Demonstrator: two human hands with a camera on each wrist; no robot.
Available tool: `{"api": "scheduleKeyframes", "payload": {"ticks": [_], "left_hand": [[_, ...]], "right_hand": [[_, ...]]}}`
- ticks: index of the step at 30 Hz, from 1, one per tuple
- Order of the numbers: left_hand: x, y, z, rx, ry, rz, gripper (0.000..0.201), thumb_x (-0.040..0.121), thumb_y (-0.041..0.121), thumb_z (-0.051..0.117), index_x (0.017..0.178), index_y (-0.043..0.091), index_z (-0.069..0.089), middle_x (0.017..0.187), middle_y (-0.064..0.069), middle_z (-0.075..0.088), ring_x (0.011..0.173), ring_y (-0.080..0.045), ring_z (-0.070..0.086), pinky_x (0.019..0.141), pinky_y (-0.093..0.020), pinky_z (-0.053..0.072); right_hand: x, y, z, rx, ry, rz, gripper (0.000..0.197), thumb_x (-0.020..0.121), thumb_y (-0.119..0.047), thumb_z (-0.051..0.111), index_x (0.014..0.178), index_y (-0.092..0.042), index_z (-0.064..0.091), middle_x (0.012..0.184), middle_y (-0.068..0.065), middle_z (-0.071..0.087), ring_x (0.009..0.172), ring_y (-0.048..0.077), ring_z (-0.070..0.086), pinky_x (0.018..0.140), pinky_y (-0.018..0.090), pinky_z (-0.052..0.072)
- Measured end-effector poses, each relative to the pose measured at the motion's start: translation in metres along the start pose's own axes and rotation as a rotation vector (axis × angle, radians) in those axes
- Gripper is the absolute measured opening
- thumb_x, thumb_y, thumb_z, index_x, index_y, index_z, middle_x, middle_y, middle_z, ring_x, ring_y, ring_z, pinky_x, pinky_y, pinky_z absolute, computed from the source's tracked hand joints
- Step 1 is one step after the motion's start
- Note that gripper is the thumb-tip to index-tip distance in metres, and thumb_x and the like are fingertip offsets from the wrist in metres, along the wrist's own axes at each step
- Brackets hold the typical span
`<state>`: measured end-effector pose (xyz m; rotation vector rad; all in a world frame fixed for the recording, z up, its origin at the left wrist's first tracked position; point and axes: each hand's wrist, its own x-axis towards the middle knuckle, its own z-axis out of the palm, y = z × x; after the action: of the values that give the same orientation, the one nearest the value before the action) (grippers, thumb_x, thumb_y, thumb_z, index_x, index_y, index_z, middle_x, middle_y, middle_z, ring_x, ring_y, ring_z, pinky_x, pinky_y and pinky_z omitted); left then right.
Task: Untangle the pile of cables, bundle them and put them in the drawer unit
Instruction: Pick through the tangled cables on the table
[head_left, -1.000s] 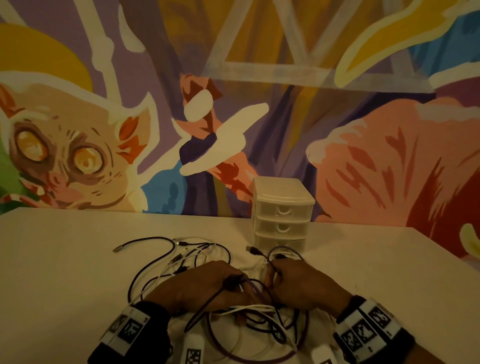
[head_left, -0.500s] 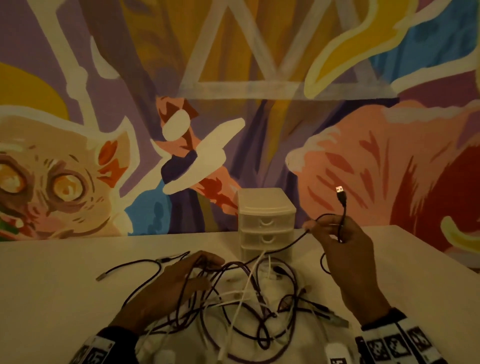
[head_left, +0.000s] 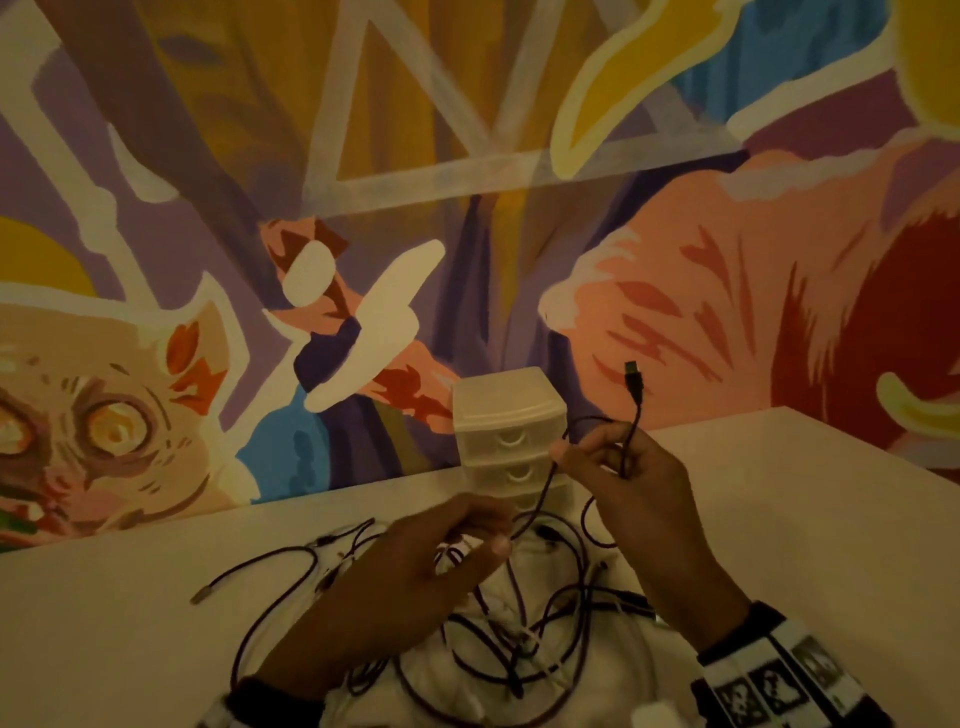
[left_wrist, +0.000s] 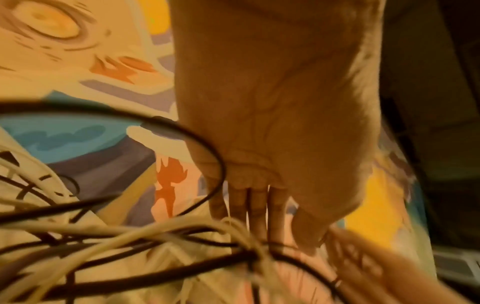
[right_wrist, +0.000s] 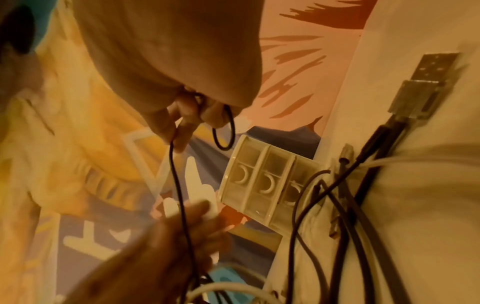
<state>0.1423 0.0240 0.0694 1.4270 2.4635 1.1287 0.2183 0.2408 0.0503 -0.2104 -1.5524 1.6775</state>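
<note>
Overhead, the right hand (head_left: 631, 486) is holding one black cable (head_left: 545, 483) raised above the counter (head_left: 779, 519), its fingers (right_wrist: 179, 121) pinching the cord so that a short end with a USB plug (head_left: 632, 375) is standing upright above the knuckles. That cord is running down and left to the left hand (head_left: 415, 577), whose fingers (head_left: 493, 540) are curling round it just above the pile (head_left: 519, 639). How many cables are lying in the pile cannot be counted: dark and white cords are crossing each other in loops on the counter, between and under both wrists. One loose dark end (head_left: 200, 594) is trailing out to the left. One drawer unit (head_left: 511, 441) with three drawers, all closed, is standing behind the pile against the painted wall (head_left: 467, 208). Bare counter is stretching out on both sides, with its right edge slanting away beyond the right hand.
</note>
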Motion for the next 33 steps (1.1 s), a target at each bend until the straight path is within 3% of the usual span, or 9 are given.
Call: {"api": "scheduleKeyframes", "payload": {"ticks": [3, 6, 10, 14, 17, 21, 26, 30, 33], "left_hand": [[0.007, -0.018, 0.007, 0.110, -0.082, -0.036, 0.024, 0.108, 0.046, 0.051, 0.117, 0.039, 0.072, 0.108, 0.024, 0.077, 0.107, 0.005, 0.069, 0.094, -0.016, 0.050], [0.007, -0.038, 0.001, 0.125, -0.057, -0.101, 0.026, 0.109, 0.047, 0.048, 0.110, 0.041, 0.074, 0.103, 0.024, 0.076, 0.103, 0.006, 0.069, 0.088, -0.014, 0.053], [0.006, -0.059, 0.002, 0.178, 0.083, -0.114, 0.030, 0.110, 0.040, 0.052, 0.095, 0.038, 0.077, 0.097, 0.027, 0.076, 0.097, 0.003, 0.070, 0.086, -0.021, 0.056], [-0.001, -0.060, 0.000, 0.134, 0.135, -0.135, 0.031, 0.110, 0.043, 0.050, 0.094, 0.035, 0.075, 0.097, 0.024, 0.073, 0.091, -0.002, 0.068, 0.076, -0.021, 0.057], [-0.009, -0.052, -0.002, 0.112, -0.001, -0.083, 0.027, 0.107, 0.051, 0.050, 0.107, 0.041, 0.075, 0.109, 0.029, 0.071, 0.105, 0.005, 0.064, 0.087, -0.012, 0.048], [-0.013, -0.054, -0.004, 0.166, -0.104, -0.019, 0.035, 0.096, 0.067, 0.053, 0.108, 0.047, 0.079, 0.105, 0.013, 0.068, 0.105, -0.005, 0.061, 0.089, -0.020, 0.048], [-0.009, -0.059, 0.002, 0.057, 0.176, -0.083, 0.039, 0.100, 0.064, 0.048, 0.089, 0.038, 0.076, 0.096, 0.020, 0.068, 0.093, -0.003, 0.065, 0.079, -0.016, 0.047], [-0.003, -0.065, 0.003, -0.143, 0.467, -0.196, 0.045, 0.104, 0.059, 0.041, 0.090, 0.025, 0.068, 0.079, 0.012, 0.069, 0.067, -0.001, 0.061, 0.063, -0.016, 0.049], [-0.004, -0.064, 0.005, -0.210, 0.474, -0.163, 0.036, 0.107, 0.052, 0.044, 0.098, 0.023, 0.063, 0.078, 0.007, 0.068, 0.069, -0.002, 0.060, 0.066, -0.022, 0.052]], "right_hand": [[0.013, -0.013, -0.015, 0.144, 0.200, -0.102, 0.020, 0.087, -0.012, 0.087, 0.085, -0.016, 0.068, 0.079, 0.011, 0.067, 0.072, 0.008, 0.059, 0.073, 0.027, 0.050], [0.031, -0.011, -0.038, 0.217, 0.426, -0.082, 0.024, 0.086, -0.013, 0.088, 0.084, -0.022, 0.065, 0.072, -0.007, 0.062, 0.063, 0.003, 0.055, 0.073, 0.025, 0.048], [0.017, 0.027, -0.022, -0.273, 0.131, 0.138, 0.032, 0.087, -0.038, 0.087, 0.077, -0.018, 0.065, 0.065, -0.014, 0.067, 0.063, 0.004, 0.064, 0.068, 0.027, 0.046], [0.003, 0.030, -0.011, -0.461, -0.122, 0.128, 0.065, 0.092, -0.058, 0.076, 0.058, -0.013, 0.043, 0.047, -0.006, 0.040, 0.042, 0.007, 0.038, 0.057, 0.028, 0.036], [0.001, 0.022, -0.006, -0.496, -0.094, 0.055, 0.056, 0.103, -0.052, 0.063, 0.063, -0.014, 0.065, 0.046, -0.009, 0.048, 0.046, 0.006, 0.047, 0.061, 0.031, 0.038], [0.008, 0.025, -0.012, -0.247, 0.066, 0.104, 0.038, 0.111, -0.036, 0.051, 0.091, -0.026, 0.082, 0.058, -0.002, 0.052, 0.046, 0.012, 0.042, 0.052, 0.032, 0.035], [0.010, 0.015, -0.018, -0.186, -0.081, 0.228, 0.040, 0.113, -0.046, 0.045, 0.109, -0.029, 0.081, 0.089, 0.018, 0.078, 0.042, 0.014, 0.039, 0.039, 0.026, 0.033], [0.004, 0.005, -0.015, -0.448, -0.223, 0.175, 0.043, 0.109, -0.062, 0.037, 0.114, -0.042, 0.075, 0.079, 0.001, 0.082, 0.037, 0.004, 0.043, 0.049, 0.022, 0.036], [-0.004, -0.002, -0.008, -0.425, -0.299, 0.148, 0.047, 0.103, -0.065, 0.050, 0.092, -0.031, 0.080, 0.056, 0.001, 0.065, 0.044, 0.011, 0.040, 0.056, 0.031, 0.036]]}}
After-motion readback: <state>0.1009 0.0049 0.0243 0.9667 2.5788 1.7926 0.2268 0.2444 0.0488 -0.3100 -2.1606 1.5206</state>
